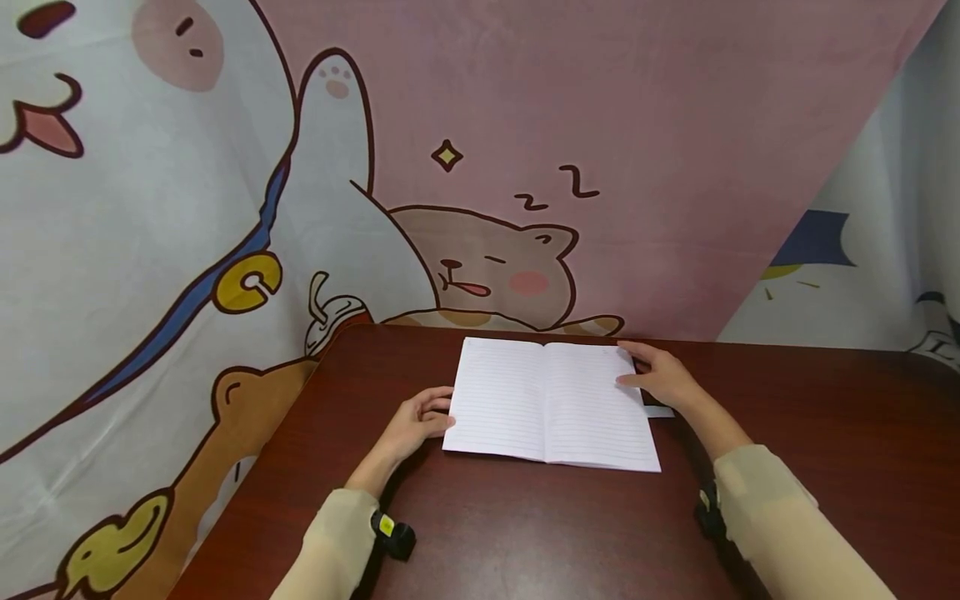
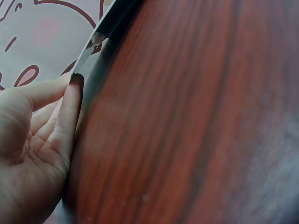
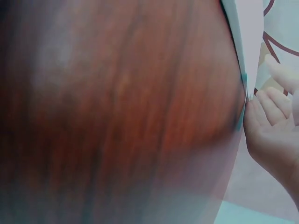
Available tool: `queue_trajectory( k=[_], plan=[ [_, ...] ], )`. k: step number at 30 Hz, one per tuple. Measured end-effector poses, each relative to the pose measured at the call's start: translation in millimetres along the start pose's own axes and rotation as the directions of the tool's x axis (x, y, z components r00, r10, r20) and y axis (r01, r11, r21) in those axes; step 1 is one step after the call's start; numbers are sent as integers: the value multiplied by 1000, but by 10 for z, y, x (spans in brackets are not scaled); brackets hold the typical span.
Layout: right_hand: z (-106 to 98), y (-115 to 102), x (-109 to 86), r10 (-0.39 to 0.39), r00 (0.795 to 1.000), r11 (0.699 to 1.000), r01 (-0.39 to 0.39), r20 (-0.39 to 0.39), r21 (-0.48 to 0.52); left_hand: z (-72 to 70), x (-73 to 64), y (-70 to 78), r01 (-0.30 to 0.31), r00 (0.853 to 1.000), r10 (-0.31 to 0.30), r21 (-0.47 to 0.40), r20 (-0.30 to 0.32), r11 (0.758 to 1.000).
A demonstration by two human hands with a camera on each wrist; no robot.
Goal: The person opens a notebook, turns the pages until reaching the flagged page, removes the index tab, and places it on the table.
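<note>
An open notebook [image 1: 495, 400] with blank ruled pages lies on the dark red-brown table, its centre fold running up and down. At its left edge, my left hand [image 1: 412, 423] pinches the pages between thumb and finger; the left wrist view shows this hand [image 2: 42, 126] with the sheet edge at its fingertips. My right hand [image 1: 663, 377] is at the upper right edge, fingers and thumb spread apart over the page's margin. In the right wrist view, fingertips of this hand [image 3: 273, 116] meet the notebook's edge [image 3: 250, 46], with the thumb standing away from it.
A pale strip [image 1: 660, 412] sticks out from beneath the notebook's right side. The wooden table [image 1: 585, 533] reaches back to a cartoon-printed cloth [image 1: 645, 167] hanging behind it and along the left. A black camera [image 1: 393, 537] is strapped at the left wrist.
</note>
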State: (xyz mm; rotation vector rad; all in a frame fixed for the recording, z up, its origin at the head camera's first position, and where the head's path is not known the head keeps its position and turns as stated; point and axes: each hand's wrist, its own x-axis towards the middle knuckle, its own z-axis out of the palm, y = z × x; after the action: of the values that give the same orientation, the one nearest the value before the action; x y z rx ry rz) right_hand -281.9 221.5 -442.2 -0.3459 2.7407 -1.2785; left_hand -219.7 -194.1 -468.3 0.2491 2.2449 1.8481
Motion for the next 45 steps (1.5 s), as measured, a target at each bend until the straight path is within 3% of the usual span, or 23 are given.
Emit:
queue_trajectory(
  k=[6, 36, 45],
  plan=[
    [-24, 31, -17, 14, 999, 1000, -14, 36, -13, 0, -8, 5, -2, 1000, 2, 7, -6, 1000],
    [23, 134, 15, 43, 999, 996, -44, -21, -78, 3, 4, -14, 0, 1000, 0, 31, -6, 1000],
    [47, 127, 7, -20, 997, 993, 12, -75, -115, 2, -4, -5, -6, 1000, 6, 26, -1, 1000]
  ],
)
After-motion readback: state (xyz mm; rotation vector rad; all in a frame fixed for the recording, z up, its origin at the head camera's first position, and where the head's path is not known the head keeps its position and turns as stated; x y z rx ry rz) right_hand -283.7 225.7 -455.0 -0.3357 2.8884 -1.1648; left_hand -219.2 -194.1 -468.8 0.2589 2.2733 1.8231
